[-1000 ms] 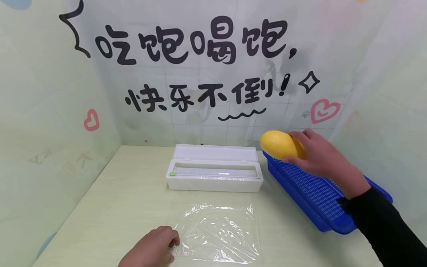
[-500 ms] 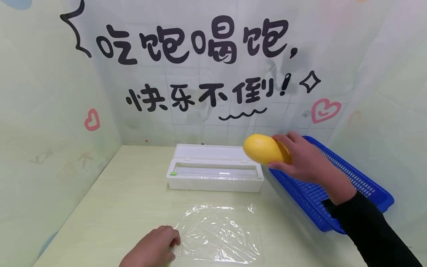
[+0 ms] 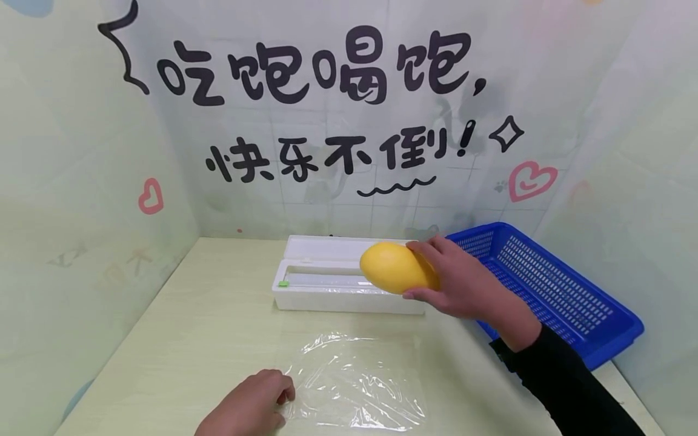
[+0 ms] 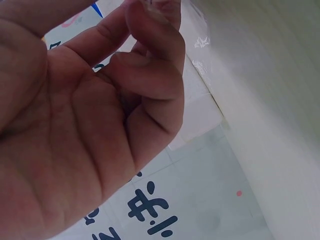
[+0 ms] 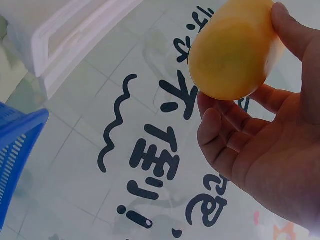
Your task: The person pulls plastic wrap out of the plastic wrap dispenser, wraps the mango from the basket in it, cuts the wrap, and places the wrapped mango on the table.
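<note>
A smooth yellow mango (image 3: 397, 267) is held up in my right hand (image 3: 463, 280), thumb on one side and fingers on the other. In the head view it overlaps the right part of the white cling film box (image 3: 349, 301). The right wrist view shows the mango (image 5: 235, 55) gripped toward one end. A sheet of clear cling film (image 3: 354, 381) lies wrinkled on the table in front of the box. At its left edge my left hand (image 3: 248, 401) pinches the film, fingers curled. In the left wrist view the film (image 4: 197, 45) stretches beyond the fingertips.
A blue perforated plastic basket (image 3: 561, 284) stands at the right, behind my right forearm. The film box has its lid (image 3: 322, 247) raised and a small green slider (image 3: 283, 283) on its left. A printed backdrop (image 3: 327, 212) encloses the pale table (image 3: 207, 315).
My right hand has carried the mango left and down from above the basket to in front of the film box. The left hand has stayed at the film's edge.
</note>
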Action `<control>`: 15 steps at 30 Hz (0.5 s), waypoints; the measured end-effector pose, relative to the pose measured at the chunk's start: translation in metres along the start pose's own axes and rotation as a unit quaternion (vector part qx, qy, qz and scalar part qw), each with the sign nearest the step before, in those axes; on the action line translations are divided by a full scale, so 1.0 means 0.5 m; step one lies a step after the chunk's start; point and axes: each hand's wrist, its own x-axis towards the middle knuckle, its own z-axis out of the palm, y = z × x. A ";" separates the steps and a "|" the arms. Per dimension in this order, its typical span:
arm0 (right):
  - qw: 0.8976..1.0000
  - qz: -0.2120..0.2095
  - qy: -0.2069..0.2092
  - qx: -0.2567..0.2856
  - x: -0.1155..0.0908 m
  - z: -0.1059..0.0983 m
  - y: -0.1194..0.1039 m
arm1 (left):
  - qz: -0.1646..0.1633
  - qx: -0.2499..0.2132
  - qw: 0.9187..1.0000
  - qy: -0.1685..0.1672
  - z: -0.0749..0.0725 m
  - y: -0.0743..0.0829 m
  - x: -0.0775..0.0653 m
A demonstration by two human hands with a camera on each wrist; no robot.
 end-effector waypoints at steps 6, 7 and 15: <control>1.000 -0.011 -0.005 0.020 0.007 0.029 -0.032 | -0.004 0.001 1.000 -0.002 -0.005 0.001 0.000; 1.000 -0.012 -0.007 0.022 0.008 0.035 -0.036 | -0.005 -0.001 1.000 -0.003 -0.005 0.002 0.000; 0.999 -0.030 -0.023 0.037 0.015 0.089 -0.063 | -0.014 -0.011 1.000 -0.009 -0.003 0.001 0.001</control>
